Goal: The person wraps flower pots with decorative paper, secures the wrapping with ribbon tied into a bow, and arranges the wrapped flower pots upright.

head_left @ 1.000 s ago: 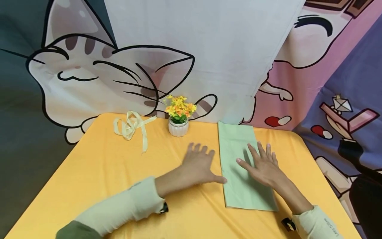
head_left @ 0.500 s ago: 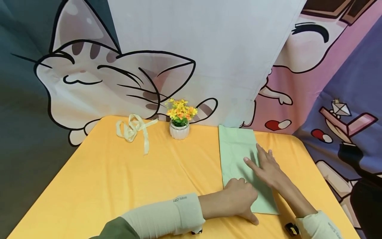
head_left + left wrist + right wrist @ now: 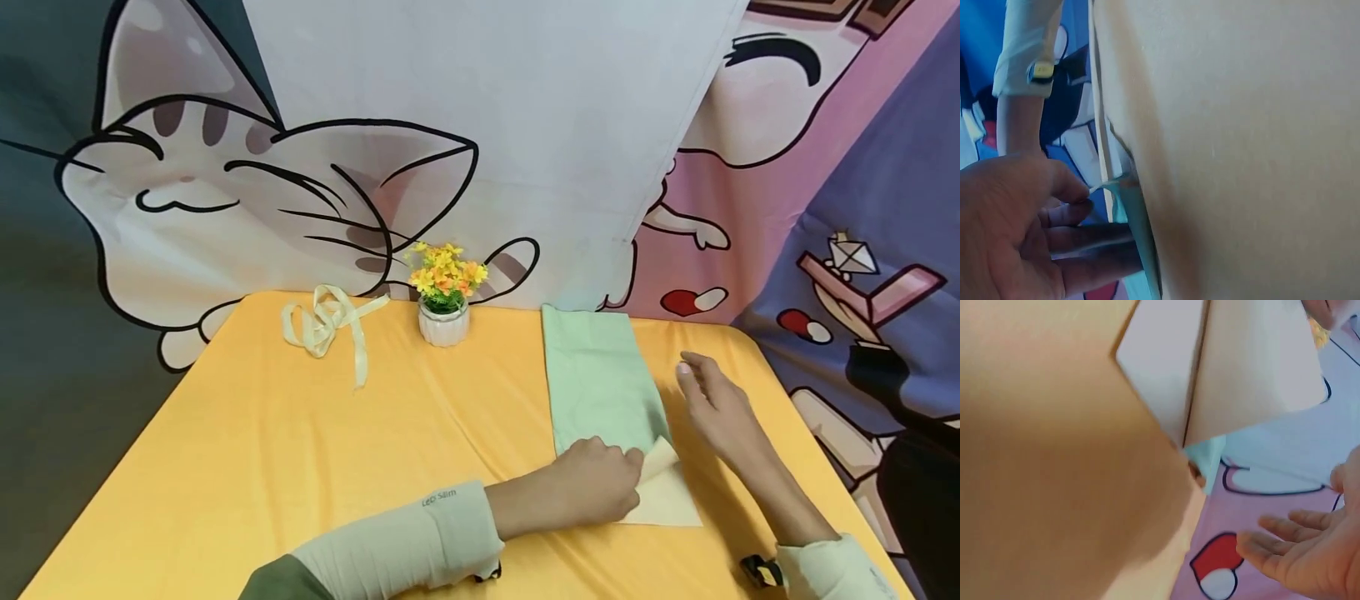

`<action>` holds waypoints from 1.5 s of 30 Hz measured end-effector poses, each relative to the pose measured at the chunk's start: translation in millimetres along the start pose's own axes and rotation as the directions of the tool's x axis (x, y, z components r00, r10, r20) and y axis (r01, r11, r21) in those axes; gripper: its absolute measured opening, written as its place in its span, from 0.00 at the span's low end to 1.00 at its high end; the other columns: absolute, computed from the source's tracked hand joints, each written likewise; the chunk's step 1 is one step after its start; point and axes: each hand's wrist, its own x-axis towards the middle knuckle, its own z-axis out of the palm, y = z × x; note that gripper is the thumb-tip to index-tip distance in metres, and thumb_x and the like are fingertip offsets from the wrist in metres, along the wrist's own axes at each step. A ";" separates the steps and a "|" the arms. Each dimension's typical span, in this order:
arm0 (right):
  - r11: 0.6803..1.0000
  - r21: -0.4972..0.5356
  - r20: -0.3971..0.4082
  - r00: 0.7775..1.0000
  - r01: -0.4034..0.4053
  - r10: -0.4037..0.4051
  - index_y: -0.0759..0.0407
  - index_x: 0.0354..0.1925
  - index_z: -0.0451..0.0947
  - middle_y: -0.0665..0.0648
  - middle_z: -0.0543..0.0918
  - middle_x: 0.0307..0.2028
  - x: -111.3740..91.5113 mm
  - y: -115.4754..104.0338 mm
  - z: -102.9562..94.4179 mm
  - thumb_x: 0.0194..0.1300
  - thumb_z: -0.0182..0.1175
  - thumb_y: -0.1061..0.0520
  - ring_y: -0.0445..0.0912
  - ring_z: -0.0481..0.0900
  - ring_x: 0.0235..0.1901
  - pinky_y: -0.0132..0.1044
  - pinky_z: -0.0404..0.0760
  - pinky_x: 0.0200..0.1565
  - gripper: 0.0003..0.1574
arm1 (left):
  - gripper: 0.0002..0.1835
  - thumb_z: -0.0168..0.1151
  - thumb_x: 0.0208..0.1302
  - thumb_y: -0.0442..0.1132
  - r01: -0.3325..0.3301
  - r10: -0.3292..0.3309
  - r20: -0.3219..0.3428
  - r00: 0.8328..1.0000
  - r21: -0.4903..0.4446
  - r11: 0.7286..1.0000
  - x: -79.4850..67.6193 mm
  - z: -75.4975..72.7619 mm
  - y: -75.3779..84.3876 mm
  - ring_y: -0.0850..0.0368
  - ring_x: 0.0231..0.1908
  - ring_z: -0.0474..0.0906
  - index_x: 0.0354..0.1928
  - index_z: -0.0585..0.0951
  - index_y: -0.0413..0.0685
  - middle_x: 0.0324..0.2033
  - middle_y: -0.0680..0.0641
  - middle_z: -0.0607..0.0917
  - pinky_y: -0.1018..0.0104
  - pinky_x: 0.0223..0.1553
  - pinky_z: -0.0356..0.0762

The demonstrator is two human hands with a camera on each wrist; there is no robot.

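A long mint-green folded sheet, of paper or cloth, lies on the right side of the table. My left hand pinches its near edge and holds a layer raised, so the cream inner side shows. In the left wrist view, thumb and forefinger grip a thin green edge while the other fingers reach beneath. My right hand hovers just right of the sheet, holding nothing, its fingers loosely bent. From the right wrist view, the lifted pale layer stands apart from my right hand.
A yellow cloth covers the table. Toward the back stand a white pot of yellow flowers and, left of it, a loosely looped cream ribbon. Cartoon-printed fabric hangs behind the table.
My left hand came right and down from left of the sheet, took hold of its near edge and raised it. My right hand moved off the sheet to the right.
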 end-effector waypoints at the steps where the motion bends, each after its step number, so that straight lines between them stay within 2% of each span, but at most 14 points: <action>1: 1.000 -0.021 -0.012 1.000 -0.007 0.006 0.65 0.77 0.74 0.73 0.86 0.65 -1.5 2.4 -3.2 0.93 0.41 0.39 0.69 0.85 0.57 0.58 0.86 0.51 0.38 | 0.18 0.61 0.82 0.45 0.030 -0.029 0.016 0.999 -0.066 0.997 -0.6 -0.1 -2.6 0.67 0.16 0.50 0.30 0.69 0.57 0.16 0.61 0.61 0.77 0.13 0.56; 3: 0.997 -0.069 -0.010 1.000 -0.022 0.021 0.62 0.59 0.87 0.65 0.90 0.43 -5.9 6.9 -8.7 0.92 0.45 0.44 0.56 0.84 0.40 0.45 0.81 0.38 0.31 | 0.17 0.57 0.83 0.42 0.079 -0.069 0.052 0.996 -0.221 0.972 -2.8 -0.8 -9.6 0.67 0.15 0.49 0.32 0.67 0.55 0.16 0.60 0.60 0.77 0.14 0.55; 5: 0.994 -0.109 0.025 1.000 0.008 -0.005 0.57 0.39 0.89 0.54 0.82 0.27 -11.7 11.7 -13.2 0.87 0.50 0.51 0.44 0.74 0.28 0.37 0.70 0.30 0.25 | 0.15 0.54 0.83 0.40 0.103 -0.080 0.079 0.994 -0.351 0.931 -6.0 0.0 -17.4 0.68 0.14 0.49 0.33 0.66 0.53 0.15 0.60 0.59 0.77 0.15 0.53; 8: 0.978 -0.096 0.098 0.979 0.186 -0.177 0.46 0.27 0.85 0.42 0.77 0.22 -22.4 20.6 -15.7 0.78 0.61 0.61 0.35 0.70 0.24 0.32 0.68 0.29 0.20 | 0.14 0.51 0.84 0.37 0.109 -0.076 0.087 0.993 -0.492 0.864 -11.6 2.0 -28.6 0.69 0.14 0.49 0.34 0.65 0.52 0.15 0.60 0.61 0.77 0.16 0.52; 10: 0.933 -0.039 0.128 0.928 0.357 -0.350 0.43 0.28 0.86 0.39 0.82 0.26 -30.0 27.2 -13.4 0.71 0.68 0.67 0.31 0.77 0.29 0.26 0.74 0.33 0.20 | 0.13 0.49 0.85 0.37 0.105 -0.071 0.083 0.994 -0.543 0.833 -15.1 3.9 -34.5 0.70 0.14 0.50 0.35 0.65 0.51 0.16 0.60 0.62 0.78 0.17 0.52; 12: 0.855 0.006 0.140 0.846 0.519 -0.515 0.40 0.34 0.92 0.40 0.90 0.36 -36.7 33.6 -7.8 0.65 0.75 0.70 0.31 0.85 0.38 0.20 0.79 0.42 0.21 | 0.13 0.49 0.85 0.37 0.101 -0.067 0.079 0.995 -0.580 0.808 -18.3 5.6 -39.1 0.70 0.14 0.50 0.35 0.64 0.51 0.17 0.60 0.62 0.79 0.18 0.52; 16: 0.721 0.021 0.137 0.712 0.693 -0.688 0.42 0.49 0.96 0.49 0.94 0.55 -43.8 41.2 6.4 0.56 0.87 0.63 0.35 0.88 0.60 0.13 0.74 0.64 0.25 | 0.12 0.49 0.85 0.36 0.082 -0.064 0.051 0.997 -0.611 0.787 -21.6 10.2 -46.9 0.71 0.15 0.48 0.36 0.64 0.51 0.19 0.60 0.62 0.79 0.19 0.52; 20: 0.660 0.013 0.181 0.648 0.751 -0.740 0.47 0.60 0.94 0.55 0.91 0.67 -42.8 45.8 17.7 0.53 0.90 0.49 0.28 0.73 0.78 0.12 0.62 0.73 0.35 | 0.11 0.47 0.85 0.37 0.094 -0.069 0.064 0.996 -0.643 0.760 -24.7 14.3 -54.4 0.69 0.16 0.52 0.38 0.64 0.51 0.20 0.59 0.63 0.77 0.21 0.56; 25: 0.621 0.026 0.279 0.591 0.783 -0.757 0.55 0.65 0.91 0.67 0.88 0.66 -37.6 47.0 22.4 0.57 0.82 0.41 0.29 0.67 0.80 0.09 0.66 0.68 0.40 | 0.12 0.47 0.86 0.37 0.097 -0.068 0.070 0.995 -0.701 0.706 -33.1 19.7 -62.8 0.68 0.19 0.55 0.37 0.63 0.52 0.23 0.59 0.63 0.77 0.24 0.58; 32: 0.633 0.033 0.377 0.577 0.773 -0.724 0.59 0.62 0.92 0.73 0.89 0.62 -29.4 40.4 18.2 0.57 0.78 0.36 0.56 0.85 0.68 0.08 0.68 0.64 0.42 | 0.10 0.55 0.76 0.36 0.115 -0.197 0.000 0.980 -0.813 0.571 -53.0 12.5 -69.5 0.70 0.21 0.55 0.34 0.67 0.52 0.20 0.61 0.64 0.76 0.28 0.58; 35: 0.648 0.042 0.396 0.583 0.761 -0.710 0.61 0.62 0.92 0.75 0.88 0.63 -29.1 39.4 17.5 0.56 0.78 0.35 0.55 0.82 0.71 0.07 0.66 0.64 0.44 | 0.10 0.59 0.71 0.35 0.159 -0.327 -0.018 0.945 -0.848 0.506 -66.6 3.7 -70.1 0.71 0.22 0.60 0.31 0.73 0.53 0.22 0.60 0.72 0.76 0.28 0.63; 37: 0.659 0.058 0.401 0.587 0.750 -0.703 0.61 0.63 0.91 0.75 0.88 0.63 -28.7 39.1 17.6 0.57 0.78 0.35 0.52 0.77 0.73 0.07 0.66 0.64 0.44 | 0.10 0.63 0.69 0.35 0.206 -0.430 -0.015 0.903 -0.862 0.462 -76.8 -0.4 -71.6 0.70 0.22 0.66 0.28 0.78 0.55 0.24 0.59 0.80 0.74 0.27 0.68; 41: 0.695 0.085 0.414 0.610 0.714 -0.676 0.61 0.64 0.91 0.74 0.87 0.65 -28.2 38.6 17.2 0.59 0.79 0.36 0.44 0.70 0.77 0.07 0.65 0.65 0.43 | 0.09 0.66 0.67 0.36 0.299 -0.565 0.086 0.821 -0.906 0.298 -102.1 -6.9 -75.7 0.59 0.20 0.83 0.27 0.86 0.48 0.23 0.48 0.90 0.70 0.28 0.79; 45: 0.710 0.081 0.409 0.627 0.699 -0.663 0.59 0.63 0.91 0.71 0.88 0.66 -29.2 39.8 16.2 0.59 0.79 0.35 0.41 0.70 0.78 0.07 0.65 0.65 0.43 | 0.11 0.66 0.67 0.36 0.358 -0.574 0.267 0.774 -0.932 0.049 -127.6 -6.6 -76.4 0.51 0.18 0.88 0.29 0.90 0.37 0.21 0.42 0.91 0.66 0.28 0.88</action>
